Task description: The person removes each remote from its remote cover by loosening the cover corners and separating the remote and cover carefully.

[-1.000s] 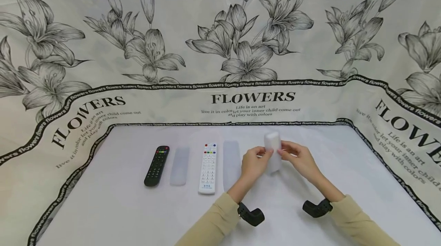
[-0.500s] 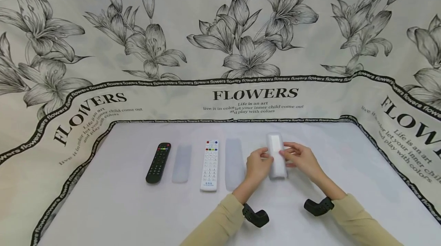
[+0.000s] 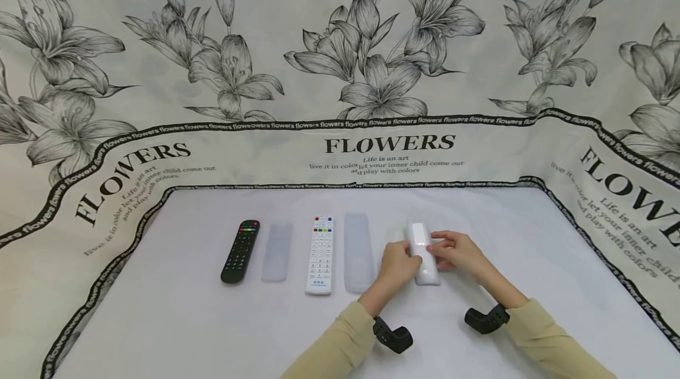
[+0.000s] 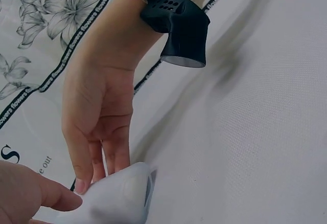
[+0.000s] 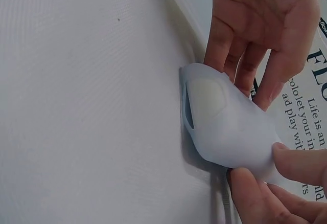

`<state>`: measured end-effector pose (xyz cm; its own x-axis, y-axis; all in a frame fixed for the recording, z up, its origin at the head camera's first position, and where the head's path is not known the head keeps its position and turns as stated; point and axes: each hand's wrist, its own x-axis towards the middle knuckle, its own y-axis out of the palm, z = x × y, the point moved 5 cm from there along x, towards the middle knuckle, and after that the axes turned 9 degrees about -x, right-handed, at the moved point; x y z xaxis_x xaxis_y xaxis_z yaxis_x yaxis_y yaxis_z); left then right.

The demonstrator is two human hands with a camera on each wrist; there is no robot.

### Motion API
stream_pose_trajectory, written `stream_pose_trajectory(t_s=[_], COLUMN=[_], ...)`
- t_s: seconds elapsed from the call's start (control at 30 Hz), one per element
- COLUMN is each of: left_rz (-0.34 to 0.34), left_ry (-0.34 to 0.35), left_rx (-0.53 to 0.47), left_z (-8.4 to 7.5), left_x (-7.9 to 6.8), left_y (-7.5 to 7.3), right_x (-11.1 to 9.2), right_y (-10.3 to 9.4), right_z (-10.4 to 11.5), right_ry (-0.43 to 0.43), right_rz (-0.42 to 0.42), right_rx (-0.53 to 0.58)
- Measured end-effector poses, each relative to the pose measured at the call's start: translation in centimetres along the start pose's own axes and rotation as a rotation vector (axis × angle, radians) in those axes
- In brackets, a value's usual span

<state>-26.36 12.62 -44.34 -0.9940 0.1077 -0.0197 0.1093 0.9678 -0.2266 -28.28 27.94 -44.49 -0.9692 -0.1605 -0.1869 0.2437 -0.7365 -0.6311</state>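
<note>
Both hands are at a white remote control in a translucent silicone cover, close over the white tabletop. Its back faces up, and a slit shows at the cover's near end. My left hand pinches the left long side, thumb near the top and fingers along the edge. My right hand grips the right side, its thumb on the upper surface. In the left wrist view, the covered end protrudes beyond the fingers. Most of the remote is hidden inside the cover.
To the left lie a black remote, a flat translucent cover, a white remote with colored buttons and a longer translucent cover. A pale strip shows behind my left hand. Flower-printed cloth encloses the table's back and sides.
Both hands have lowered the covered remote toward the table and closer to me. It was held tilted up and now lies flatter. The other remotes and covers stay put.
</note>
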Motion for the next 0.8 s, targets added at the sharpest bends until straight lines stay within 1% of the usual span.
stream_pose_trajectory(t_s=[0.1,0.3,0.4,0.53,0.6,0.7,0.8], left_rz=[0.012,0.034,0.062,0.098,0.09,0.057,0.013], left_ry=[-0.005,-0.035,-0.043,-0.062,-0.072,-0.083,-0.075], left_rx=[0.008,0.025,0.04,0.09,0.116,0.165,0.204], left_z=[0.2,0.2,0.0,-0.2,-0.4,-0.6,-0.8], left_x=[-0.2,-0.1,0.2,0.7,1.2,1.8,2.4], left_y=[0.1,0.2,0.2,-0.1,-0.5,-1.2,-1.7], right_x=[-0.2,-0.1,0.1,0.3,0.5,0.8,1.4], right_y=[0.2,0.2,-0.2,-0.6,-0.9,-1.4,-1.6], right_z=[-0.2,-0.1,0.1,0.4,0.7,1.2,1.6], right_ry=[0.012,0.031,0.052,0.068,0.068,0.079,0.085], right_rz=[0.023,0.04,0.058,0.099,0.104,0.048,-0.028], right_rx=[-0.011,-0.106,-0.151,-0.232,-0.272,-0.306,-0.303])
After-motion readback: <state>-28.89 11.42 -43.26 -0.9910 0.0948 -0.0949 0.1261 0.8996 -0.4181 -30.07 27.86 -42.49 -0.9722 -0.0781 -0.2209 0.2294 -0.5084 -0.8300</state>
